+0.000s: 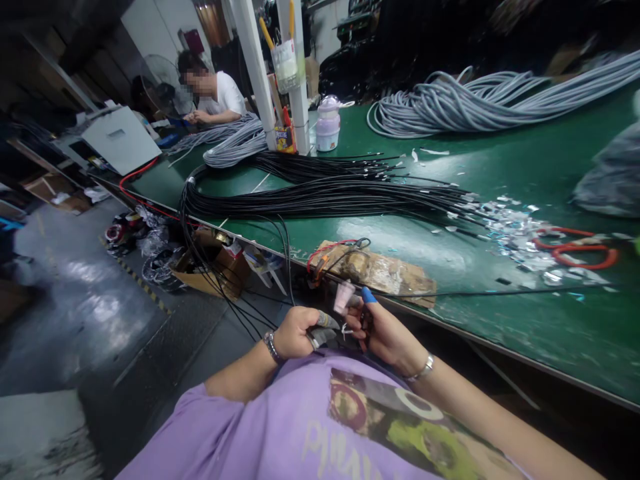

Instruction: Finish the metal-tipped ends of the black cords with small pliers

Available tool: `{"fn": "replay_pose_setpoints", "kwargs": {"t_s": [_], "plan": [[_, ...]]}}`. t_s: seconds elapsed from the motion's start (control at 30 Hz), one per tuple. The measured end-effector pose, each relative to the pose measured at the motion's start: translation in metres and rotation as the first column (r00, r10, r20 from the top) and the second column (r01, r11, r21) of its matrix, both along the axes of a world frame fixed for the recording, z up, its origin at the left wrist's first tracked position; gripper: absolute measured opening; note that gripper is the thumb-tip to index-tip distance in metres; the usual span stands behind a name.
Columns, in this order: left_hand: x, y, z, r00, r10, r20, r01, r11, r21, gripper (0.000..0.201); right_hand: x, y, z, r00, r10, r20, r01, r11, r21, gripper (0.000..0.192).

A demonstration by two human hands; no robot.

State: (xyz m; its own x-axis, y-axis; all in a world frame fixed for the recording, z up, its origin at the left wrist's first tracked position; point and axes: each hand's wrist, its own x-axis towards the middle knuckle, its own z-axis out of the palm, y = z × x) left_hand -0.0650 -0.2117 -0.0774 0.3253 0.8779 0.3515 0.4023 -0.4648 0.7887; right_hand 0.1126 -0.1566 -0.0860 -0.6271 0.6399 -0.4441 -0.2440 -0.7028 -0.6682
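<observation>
My left hand point(300, 333), with grey covers on its fingertips, is closed in a pinch in front of my body. Black cables point(287, 257) hang over the table edge and run down behind it; one appears to be in its grip. A small white cable end point(346, 329) shows between the two hands. Close by, my right hand point(385, 333) is closed, with blue tape on its thumb and a pale pink wrap on a finger. Something dark with a red part sits in its fingers, mostly hidden. Beyond lies a worn wooden block point(395, 272) at the table edge.
A bundle of black cables point(310, 200) stretches across the green table point(505, 160), ending in foil scraps point(520, 227) near orange-handled scissors point(585, 255). Grey cable coils point(450, 107), a purple bottle point(328, 123) and a post point(300, 87) stand farther back. Another person point(220, 97) sits beyond.
</observation>
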Motion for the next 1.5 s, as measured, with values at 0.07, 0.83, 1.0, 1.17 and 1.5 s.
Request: {"fn": "replay_pose_setpoints", "kwargs": {"t_s": [0.07, 0.83, 1.0, 1.17, 1.5], "plan": [[-0.001, -0.002, 0.000, 0.999, -0.011, -0.048, 0.011, 1.000, 0.003, 0.036, 0.006, -0.003, 0.000, 0.993, 0.105, 0.056, -0.108, 0.993, 0.053, 0.052], [-0.024, 0.005, 0.023, 0.999, -0.046, -0.027, 0.045, 0.999, -0.021, 0.035, 0.004, 0.005, 0.004, 0.991, 0.128, 0.047, -0.131, 0.989, 0.072, 0.048], [-0.018, 0.015, 0.015, 1.000, 0.021, 0.009, -0.022, 1.000, 0.016, 0.033, -0.003, 0.005, 0.014, 0.991, 0.017, 0.132, -0.058, 0.948, 0.313, 0.051], [-0.013, 0.021, 0.006, 0.999, 0.031, 0.038, -0.034, 0.996, 0.079, 0.035, -0.010, 0.003, 0.017, 0.958, -0.195, 0.210, 0.092, 0.904, 0.418, 0.059], [-0.014, 0.023, 0.001, 1.000, 0.022, -0.017, -0.021, 0.998, 0.052, 0.043, -0.021, 0.005, 0.012, 0.996, -0.067, -0.061, 0.070, 0.997, 0.040, 0.051]]}}
